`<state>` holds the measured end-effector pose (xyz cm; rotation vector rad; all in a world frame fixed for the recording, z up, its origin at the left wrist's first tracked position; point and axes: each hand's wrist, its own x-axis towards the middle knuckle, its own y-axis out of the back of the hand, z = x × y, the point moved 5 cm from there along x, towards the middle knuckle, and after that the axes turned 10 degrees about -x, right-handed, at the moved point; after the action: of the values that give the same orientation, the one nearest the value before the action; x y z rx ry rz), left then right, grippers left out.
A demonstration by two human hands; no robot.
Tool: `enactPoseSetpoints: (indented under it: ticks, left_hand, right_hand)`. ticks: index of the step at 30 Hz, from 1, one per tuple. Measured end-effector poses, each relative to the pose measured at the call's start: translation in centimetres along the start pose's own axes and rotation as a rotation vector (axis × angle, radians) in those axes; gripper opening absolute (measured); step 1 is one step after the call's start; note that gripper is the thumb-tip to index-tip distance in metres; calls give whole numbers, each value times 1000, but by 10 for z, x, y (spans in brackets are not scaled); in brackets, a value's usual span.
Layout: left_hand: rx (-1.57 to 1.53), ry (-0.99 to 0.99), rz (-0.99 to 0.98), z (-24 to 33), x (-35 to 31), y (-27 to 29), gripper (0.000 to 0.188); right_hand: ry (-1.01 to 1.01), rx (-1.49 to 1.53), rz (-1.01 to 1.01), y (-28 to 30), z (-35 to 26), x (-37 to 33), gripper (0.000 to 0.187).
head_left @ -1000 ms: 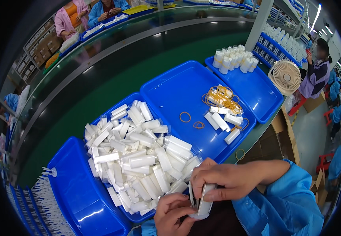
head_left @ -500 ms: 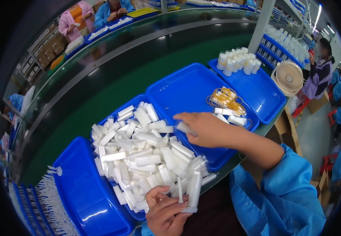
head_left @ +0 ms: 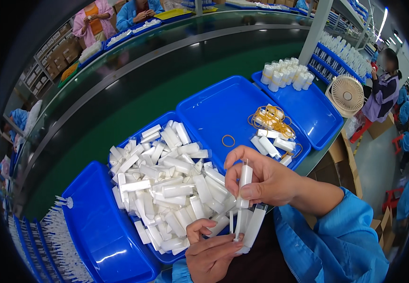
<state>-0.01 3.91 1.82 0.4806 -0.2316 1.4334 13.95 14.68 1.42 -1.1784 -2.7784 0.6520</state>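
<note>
My right hand (head_left: 273, 181) pinches a slim white packet in clear film (head_left: 245, 177), held upright just above my left hand. My left hand (head_left: 209, 257), low in the picture, has its fingers closed around white film-wrapped packets (head_left: 254, 228) and a thin white stick (head_left: 231, 222); their lower ends are partly covered by the fingers. Close beside both hands, a big heap of similar white packets (head_left: 167, 177) fills a blue tray. A single rubber band (head_left: 223, 140) lies in the middle blue tray (head_left: 214, 106), beyond my right hand.
Tangled rubber bands (head_left: 273, 120) and a few packets lie in the middle tray's right part. Banded bundles (head_left: 284, 73) stand in the far-right tray, near a fan (head_left: 347, 93). At left is another blue tray (head_left: 105, 226) beside racks of white sticks (head_left: 56, 236). Co-workers sit beyond.
My right hand has come back from over the middle tray toward my left hand, with a packet in it. The loose rubber band now shows. My left hand has shifted slightly right.
</note>
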Motion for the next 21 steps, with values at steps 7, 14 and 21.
enactPoseSetpoints:
  ticks: [7,14,21]
  left_hand:
    - [-15,-9,-43,6,-5,-4,12]
    - [-32,-77,-5,19,-17,-6,8]
    - [56,-193,-67,18,-34,-8,6]
  right_hand:
    - [140,289,-118,-2,21,-8,29]
    - [97,22,-21,-16,16,-24,23]
    - [230,-1034,-79,-13,-16,-53,22]
